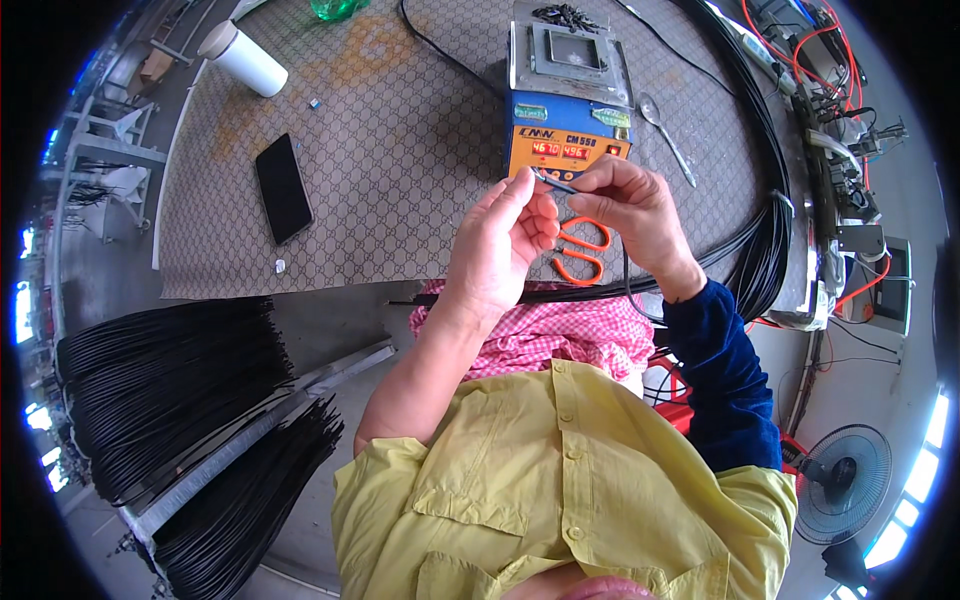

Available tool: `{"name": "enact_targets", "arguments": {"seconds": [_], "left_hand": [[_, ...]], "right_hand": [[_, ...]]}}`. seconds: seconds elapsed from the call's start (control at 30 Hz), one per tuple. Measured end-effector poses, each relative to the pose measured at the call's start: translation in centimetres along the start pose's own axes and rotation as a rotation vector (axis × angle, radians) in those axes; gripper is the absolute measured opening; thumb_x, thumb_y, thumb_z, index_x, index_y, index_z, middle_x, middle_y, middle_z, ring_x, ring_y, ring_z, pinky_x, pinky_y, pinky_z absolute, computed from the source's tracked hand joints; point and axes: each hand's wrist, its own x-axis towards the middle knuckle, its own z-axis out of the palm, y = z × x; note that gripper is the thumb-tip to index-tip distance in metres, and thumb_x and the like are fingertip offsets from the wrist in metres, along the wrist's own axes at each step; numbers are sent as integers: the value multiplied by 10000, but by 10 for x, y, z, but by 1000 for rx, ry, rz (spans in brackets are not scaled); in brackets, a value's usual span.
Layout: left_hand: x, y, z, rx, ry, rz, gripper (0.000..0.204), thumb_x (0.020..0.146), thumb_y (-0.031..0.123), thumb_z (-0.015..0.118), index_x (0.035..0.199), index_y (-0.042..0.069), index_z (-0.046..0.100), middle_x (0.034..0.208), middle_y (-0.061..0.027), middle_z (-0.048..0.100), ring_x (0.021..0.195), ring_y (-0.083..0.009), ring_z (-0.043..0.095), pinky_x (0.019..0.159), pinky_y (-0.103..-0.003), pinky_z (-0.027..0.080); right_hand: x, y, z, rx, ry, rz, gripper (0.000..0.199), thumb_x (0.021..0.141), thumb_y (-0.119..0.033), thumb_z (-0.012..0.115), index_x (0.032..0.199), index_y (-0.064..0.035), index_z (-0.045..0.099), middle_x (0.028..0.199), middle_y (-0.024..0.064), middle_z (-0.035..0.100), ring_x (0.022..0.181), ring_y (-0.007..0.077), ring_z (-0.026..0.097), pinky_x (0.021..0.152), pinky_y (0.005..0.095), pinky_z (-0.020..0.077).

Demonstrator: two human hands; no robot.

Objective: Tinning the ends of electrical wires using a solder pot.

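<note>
Both hands meet above the table's near edge, in front of a blue and orange heated pot with a red digital display (570, 140). Between the thumb and finger of my right hand (640, 215) is a thin black cable (557, 184), whose length hangs down below that hand. My left hand (500, 240), palm turned up, pinches the cable's tip at thumb and forefinger; the other fingers curl loosely. What exactly is at the tip is too small to make out. Just below the hands lie orange-handled scissors (585, 270), partly hidden by my left hand.
A spoon (665, 135) lies right of the pot. On the left are a phone (284, 190) and a white cup (245, 60). A thick bundle of black cables (765, 250) runs along the right edge. Racked black cables (180, 380) stand at lower left, a fan (845, 485) at lower right.
</note>
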Motion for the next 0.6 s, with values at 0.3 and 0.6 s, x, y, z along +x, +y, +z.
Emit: {"name": "enact_targets", "arguments": {"seconds": [0.3,0.6], "left_hand": [[1,-2,-4,-54,-18,-3,279,879,299,476,916,34,552,701,-25,529,631,-116,507,585,-239,424],[-1,-4,-8,-40,5,-13,297,884,294,467,941,15,552,702,-21,528,634,-109,497,593,-235,418]], "right_hand": [[-1,4,-4,-43,32,46,80,765,-21,628,837,-22,593,751,-33,566,695,28,502,622,172,429],[-3,8,-8,105,13,115,102,812,-83,590,891,-17,588,690,-43,510,590,24,425,514,156,349]]}}
